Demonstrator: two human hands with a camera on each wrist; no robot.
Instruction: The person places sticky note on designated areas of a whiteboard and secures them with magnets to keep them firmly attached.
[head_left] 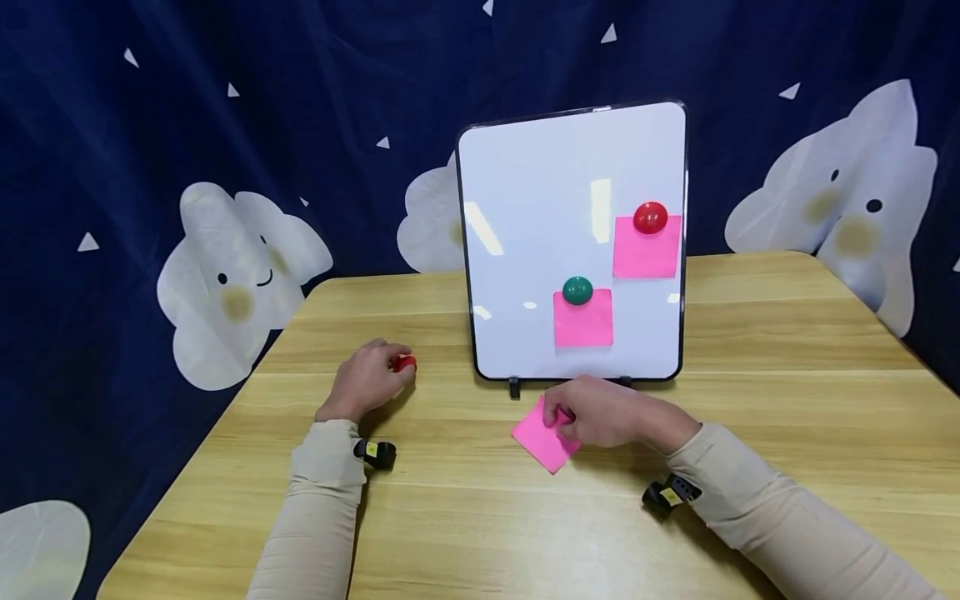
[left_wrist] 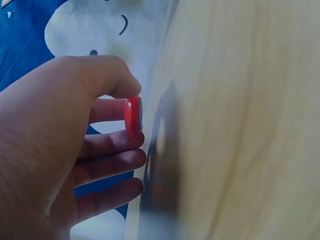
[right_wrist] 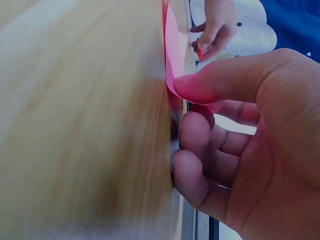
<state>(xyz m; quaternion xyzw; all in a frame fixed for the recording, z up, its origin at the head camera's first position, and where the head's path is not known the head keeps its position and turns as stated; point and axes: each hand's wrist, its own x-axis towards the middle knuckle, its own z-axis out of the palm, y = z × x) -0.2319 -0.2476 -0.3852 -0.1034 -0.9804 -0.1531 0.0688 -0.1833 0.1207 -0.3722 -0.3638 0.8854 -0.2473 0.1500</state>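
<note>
My left hand [head_left: 369,377] pinches a round red magnet [left_wrist: 133,117] between thumb and fingers, low over the table to the left of the whiteboard. Its dark flat back faces the wood in the left wrist view. In front of the whiteboard [head_left: 540,200], my right hand [head_left: 603,410] pinches the edge of a pink sticky note [head_left: 546,442] between thumb and finger. The note lies turned cornerwise on the table, and its pinched part bends up in the right wrist view.
On the board, a red magnet [head_left: 650,217] sits over an upper pink note [head_left: 647,254], and a green magnet [head_left: 577,290] over a lower pink note [head_left: 583,325]. Black feet [head_left: 514,388] hold the board upright on the wooden table [head_left: 450,517]. A dark blue curtain [head_left: 337,75] hangs behind.
</note>
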